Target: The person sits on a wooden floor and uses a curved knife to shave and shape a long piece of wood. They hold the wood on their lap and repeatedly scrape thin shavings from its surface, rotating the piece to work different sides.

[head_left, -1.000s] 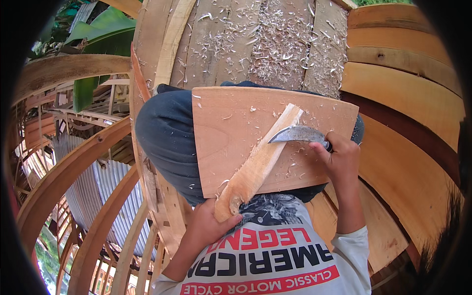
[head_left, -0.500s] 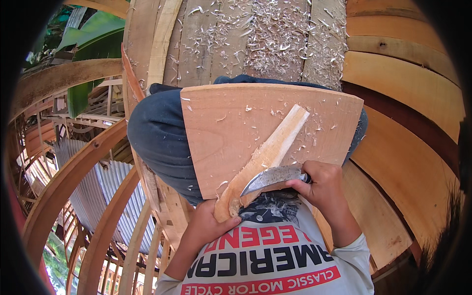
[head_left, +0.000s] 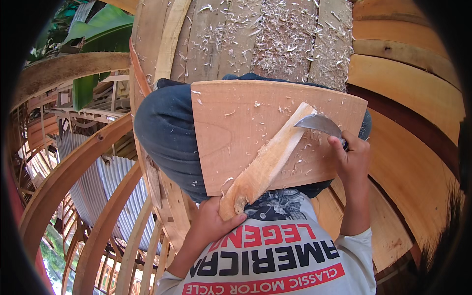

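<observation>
A pale, partly carved piece of wood [head_left: 268, 162] lies slantwise over a flat wooden board [head_left: 226, 118] on my lap. Its thick, curved lower end is gripped by my left hand [head_left: 215, 220], thumb laid along the side. My right hand [head_left: 355, 153] is closed round the handle of a knife with a curved blade [head_left: 322, 124]; most of the handle is hidden by the fingers. The blade tip is at the narrow far end of the carved wood; whether it touches, I cannot tell. Small shavings are scattered on the board.
Curled wood shavings [head_left: 285, 44] cover the planks beyond my crossed legs [head_left: 167, 132]. Curved planks [head_left: 403, 83] rise along the right. On the left stand bent wooden ribs [head_left: 73, 167], with corrugated metal sheets [head_left: 128, 196] and a large green leaf [head_left: 105, 32] outside them.
My right hand has moved the knife away from my body, from the thick near end of the carved wood to its narrow far end. My left hand keeps its hold.
</observation>
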Action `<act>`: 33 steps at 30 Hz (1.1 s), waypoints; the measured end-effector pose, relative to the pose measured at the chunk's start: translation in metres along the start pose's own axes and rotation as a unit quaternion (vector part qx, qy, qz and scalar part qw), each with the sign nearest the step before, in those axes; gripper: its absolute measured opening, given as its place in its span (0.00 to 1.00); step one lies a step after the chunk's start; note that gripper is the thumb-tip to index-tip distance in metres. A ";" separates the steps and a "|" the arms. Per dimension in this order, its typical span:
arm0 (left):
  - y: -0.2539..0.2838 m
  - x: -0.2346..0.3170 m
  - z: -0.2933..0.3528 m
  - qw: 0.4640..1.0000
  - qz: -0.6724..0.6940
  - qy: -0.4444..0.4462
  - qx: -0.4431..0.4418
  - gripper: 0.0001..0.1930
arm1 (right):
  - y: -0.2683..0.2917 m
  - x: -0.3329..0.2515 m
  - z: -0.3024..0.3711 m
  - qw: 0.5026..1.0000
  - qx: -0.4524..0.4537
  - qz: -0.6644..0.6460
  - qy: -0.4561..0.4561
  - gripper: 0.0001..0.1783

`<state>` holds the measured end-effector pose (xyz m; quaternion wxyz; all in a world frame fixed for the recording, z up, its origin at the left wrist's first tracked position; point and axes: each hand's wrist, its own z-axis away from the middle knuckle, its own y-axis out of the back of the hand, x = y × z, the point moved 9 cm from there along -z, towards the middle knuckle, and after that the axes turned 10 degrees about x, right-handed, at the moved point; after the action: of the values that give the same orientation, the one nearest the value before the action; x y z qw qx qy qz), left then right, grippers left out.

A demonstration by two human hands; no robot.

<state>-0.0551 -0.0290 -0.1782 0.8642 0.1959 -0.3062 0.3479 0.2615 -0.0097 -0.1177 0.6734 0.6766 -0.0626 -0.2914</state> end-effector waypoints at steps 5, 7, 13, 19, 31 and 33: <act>0.000 0.000 -0.002 0.999 -0.020 0.032 -0.024 0.22 | -0.009 -0.043 0.041 0.993 -0.101 -0.034 0.057 0.28; -0.001 0.001 -0.001 0.999 -0.015 0.026 -0.011 0.22 | -0.012 -0.040 0.040 0.992 -0.101 -0.033 0.062 0.28; -0.003 -0.002 0.002 0.998 -0.019 0.048 -0.033 0.24 | -0.001 -0.013 0.001 0.998 0.044 -0.018 0.032 0.30; -0.001 -0.003 0.005 0.999 -0.031 0.025 -0.021 0.24 | 0.023 0.037 -0.022 0.991 0.056 -0.093 -0.082 0.28; -0.010 -0.008 -0.001 0.996 0.021 0.040 -0.082 0.19 | -0.025 -0.055 0.060 0.979 -0.145 -0.124 0.076 0.29; -0.010 -0.009 0.001 0.995 0.045 0.046 -0.073 0.18 | -0.023 -0.051 0.056 0.981 -0.127 -0.117 0.084 0.30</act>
<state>-0.0534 -0.0413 -0.1849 0.8726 0.1021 -0.2997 0.3719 0.1860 -0.0322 -0.1195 0.7181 0.6100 0.1111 -0.3161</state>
